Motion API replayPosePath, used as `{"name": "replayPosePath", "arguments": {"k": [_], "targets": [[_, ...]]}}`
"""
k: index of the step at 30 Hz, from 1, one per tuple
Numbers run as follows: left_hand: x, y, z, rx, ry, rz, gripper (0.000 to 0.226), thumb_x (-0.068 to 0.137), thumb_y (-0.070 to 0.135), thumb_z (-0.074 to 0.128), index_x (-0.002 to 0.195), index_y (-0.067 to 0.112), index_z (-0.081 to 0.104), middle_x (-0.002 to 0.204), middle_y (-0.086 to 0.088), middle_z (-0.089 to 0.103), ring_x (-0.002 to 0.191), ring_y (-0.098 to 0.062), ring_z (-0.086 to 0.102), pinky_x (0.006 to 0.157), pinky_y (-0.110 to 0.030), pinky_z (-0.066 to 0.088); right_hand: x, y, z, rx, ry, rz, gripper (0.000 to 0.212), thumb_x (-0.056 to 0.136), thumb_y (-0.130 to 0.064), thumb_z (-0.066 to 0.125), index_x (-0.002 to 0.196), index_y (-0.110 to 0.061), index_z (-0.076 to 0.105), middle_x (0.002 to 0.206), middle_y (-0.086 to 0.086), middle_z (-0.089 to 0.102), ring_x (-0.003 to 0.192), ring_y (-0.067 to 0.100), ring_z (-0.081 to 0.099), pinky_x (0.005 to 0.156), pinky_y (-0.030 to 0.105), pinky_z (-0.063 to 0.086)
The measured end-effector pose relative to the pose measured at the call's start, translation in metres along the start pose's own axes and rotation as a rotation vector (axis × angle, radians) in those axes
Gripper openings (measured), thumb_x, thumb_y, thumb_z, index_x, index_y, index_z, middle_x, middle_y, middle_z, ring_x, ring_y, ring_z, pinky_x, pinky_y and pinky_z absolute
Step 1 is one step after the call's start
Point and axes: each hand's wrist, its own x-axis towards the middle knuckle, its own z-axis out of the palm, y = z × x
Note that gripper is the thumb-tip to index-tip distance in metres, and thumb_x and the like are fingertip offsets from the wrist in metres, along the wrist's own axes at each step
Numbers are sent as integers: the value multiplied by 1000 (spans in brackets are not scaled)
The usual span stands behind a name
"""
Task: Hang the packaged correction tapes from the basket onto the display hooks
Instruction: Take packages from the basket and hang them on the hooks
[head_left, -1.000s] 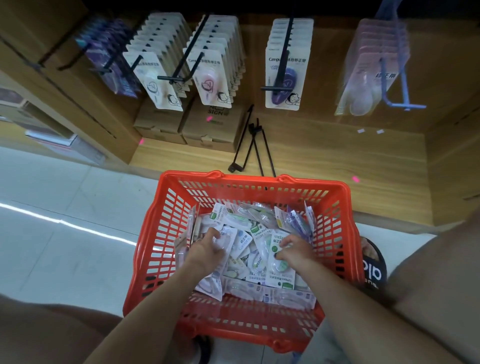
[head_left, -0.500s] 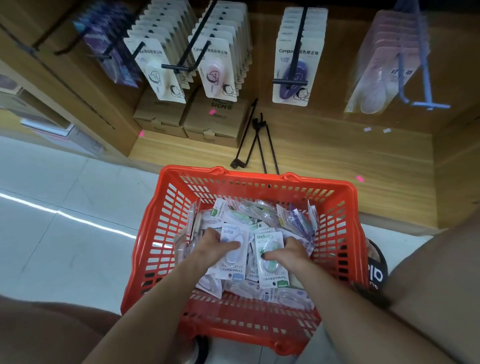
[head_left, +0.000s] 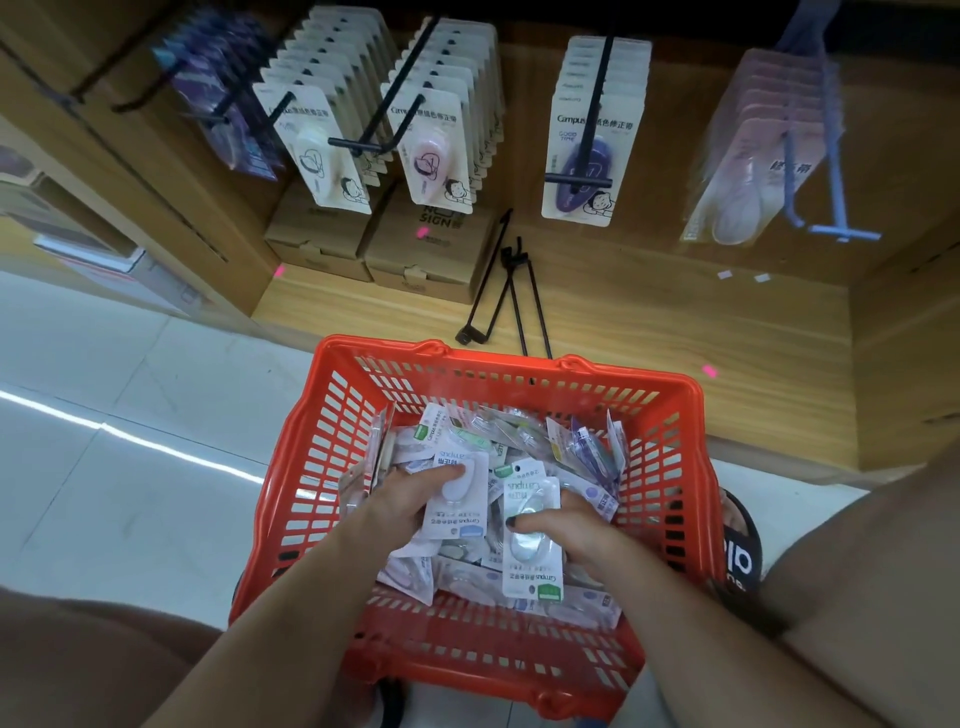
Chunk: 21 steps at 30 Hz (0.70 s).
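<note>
— Wooden display shelf (head_left: 649, 306) ahead, red plastic basket (head_left: 332, 415) on the floor. Both grips busy?

— Left hand (head_left: 400, 499) pinches a blue-labelled pack (head_left: 460, 501), right hand (head_left: 563, 525) a green-labelled pack (head_left: 532, 545). Slippery blisters; the black wire hooks (head_left: 358, 148) look full, so either may drop.

Two cardboard boxes (head_left: 374, 244) and loose black hooks (head_left: 511, 291) lie on the wooden shelf (head_left: 675, 322).

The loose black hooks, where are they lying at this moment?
In the head view, the loose black hooks lie on the wooden shelf, just beyond the red basket and right of the brown boxes.
</note>
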Motion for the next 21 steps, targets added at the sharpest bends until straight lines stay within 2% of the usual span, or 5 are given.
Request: {"name": "replayPosePath", "arguments": {"k": [6, 10, 14, 17, 21], "targets": [[-20, 2, 0, -128, -51, 42, 33, 103, 17, 64, 134, 6, 65, 124, -18, 74, 113, -37, 71, 99, -55, 57, -18, -7, -5, -7, -40, -1, 28, 88, -12, 79, 115, -10, 72, 108, 9, 79, 101, 30, 76, 99, 54, 58], [-35, 4, 3, -73, 6, 82, 37, 104, 10, 61, 136, -7, 55, 106, -18, 70, 91, -31, 70, 79, -41, 62, -33, -11, -6, 0, -59, -23, 32, 89, -12, 79, 120, -10, 70, 112, 8, 78, 103, 28, 74, 100, 50, 57], [-40, 5, 12, -80, 58, 91, 42, 102, 8, 64, 138, -9, 53, 127, -29, 65, 102, -34, 66, 84, -42, 60, -42, -11, -6, -49, -29, -41, 46, 84, -22, 84, 123, -17, 61, 122, 4, 70, 110, 23, 66, 103, 43, 53], [-38, 1, 19, -68, 51, 73, 41, 101, 8, 66, 135, -11, 55, 119, -29, 68, 93, -35, 70, 64, -37, 60, -40, -8, -6, -67, -35, -57, 39, 83, -18, 84, 119, -17, 67, 114, 3, 74, 100, 19, 70, 101, 41, 55], [-35, -4, 19, 26, 123, 54, 49, 98, 23, 71, 134, -8, 58, 108, -23, 68, 96, -35, 67, 82, -40, 54, -38, -6, -13, -78, -27, -18, 89, 75, -25, 88, 151, -11, 43, 149, 10, 55, 133, 30, 55, 107, 42, 48]]}}
